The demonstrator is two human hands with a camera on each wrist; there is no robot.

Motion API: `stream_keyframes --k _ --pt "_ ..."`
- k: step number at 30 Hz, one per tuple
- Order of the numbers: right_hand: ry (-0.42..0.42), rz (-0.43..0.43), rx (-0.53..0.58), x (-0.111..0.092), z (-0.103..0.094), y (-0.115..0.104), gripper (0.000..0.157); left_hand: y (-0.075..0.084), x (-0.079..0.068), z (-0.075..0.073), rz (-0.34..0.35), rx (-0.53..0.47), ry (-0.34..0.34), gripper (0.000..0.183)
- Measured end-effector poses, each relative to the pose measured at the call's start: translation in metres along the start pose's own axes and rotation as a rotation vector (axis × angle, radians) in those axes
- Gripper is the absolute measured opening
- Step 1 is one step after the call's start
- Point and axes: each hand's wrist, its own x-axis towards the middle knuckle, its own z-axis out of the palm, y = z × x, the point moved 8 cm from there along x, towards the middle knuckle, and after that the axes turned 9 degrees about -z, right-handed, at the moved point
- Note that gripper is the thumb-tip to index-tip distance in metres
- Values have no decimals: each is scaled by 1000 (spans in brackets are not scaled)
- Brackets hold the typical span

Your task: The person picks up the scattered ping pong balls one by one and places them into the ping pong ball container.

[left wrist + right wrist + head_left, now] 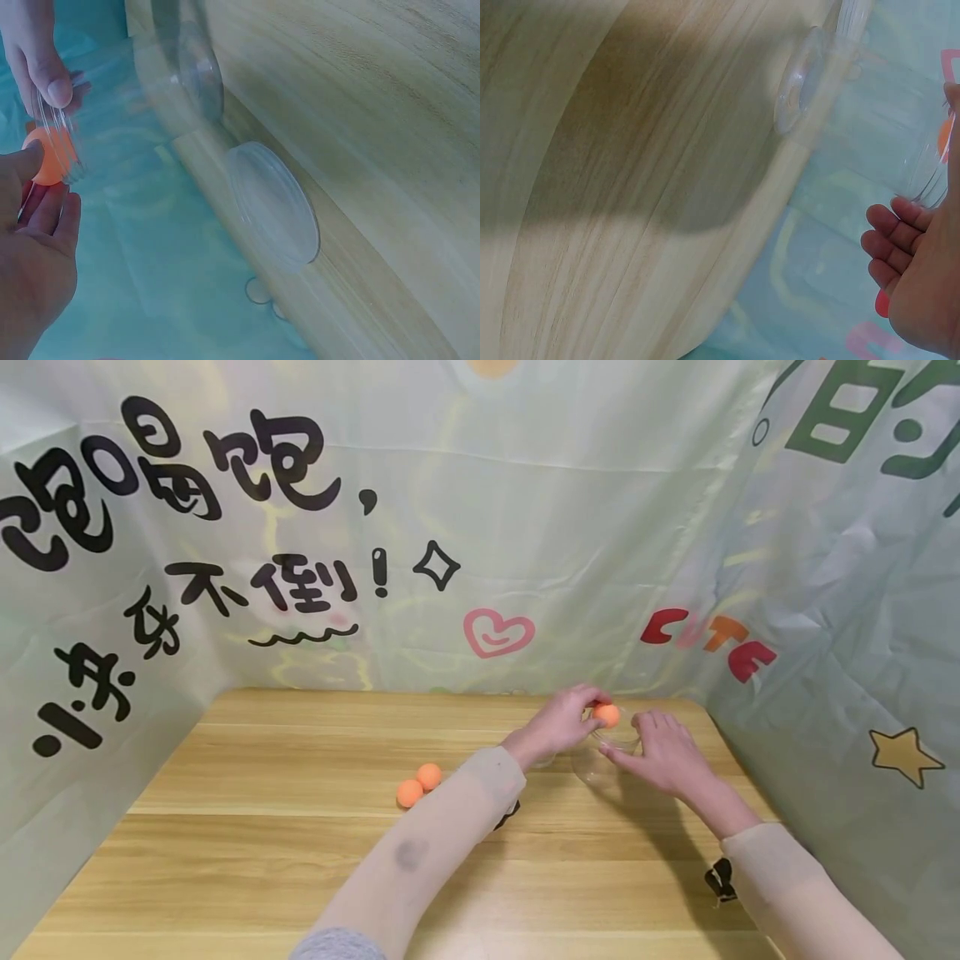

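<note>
An orange ping-pong ball (607, 716) is pinched between the thumb and fingers of my left hand (558, 722), right at the mouth of a clear plastic jar (877, 112). The jar stands upright on the table, towards its far right. My right hand (663, 752) grips the jar near its rim, the thumb on the near side and the fingers round the right side. In the left wrist view the ball overlaps the threaded rim. A clear round lid (274, 206) lies beside the jar's base, mostly hidden by my left hand in the head view.
Two more orange ping-pong balls (409, 793) sit together on the wooden table (262, 843), left of my left forearm. Printed cloth (420, 652) hangs along the table's back and both sides.
</note>
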Motion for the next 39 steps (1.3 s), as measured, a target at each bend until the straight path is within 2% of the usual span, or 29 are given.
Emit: stream_keyframes --k 12,22,27,33,39 --pt "-10 -1 -5 2 0 -5 86 0 -7 -3 -26 -12 -9 37" --pt "-16 0 7 3 0 -5 87 3 -13 -10 -5 -17 11 37" --pt "-24 0 13 2 1 -5 86 6 -18 -13 21 -38 17 36" --pt "-28 -5 13 2 1 -4 87 16 -27 -18 61 -89 19 37" --pt "-26 -12 13 2 2 -3 86 27 -40 -33 113 -130 47 38"
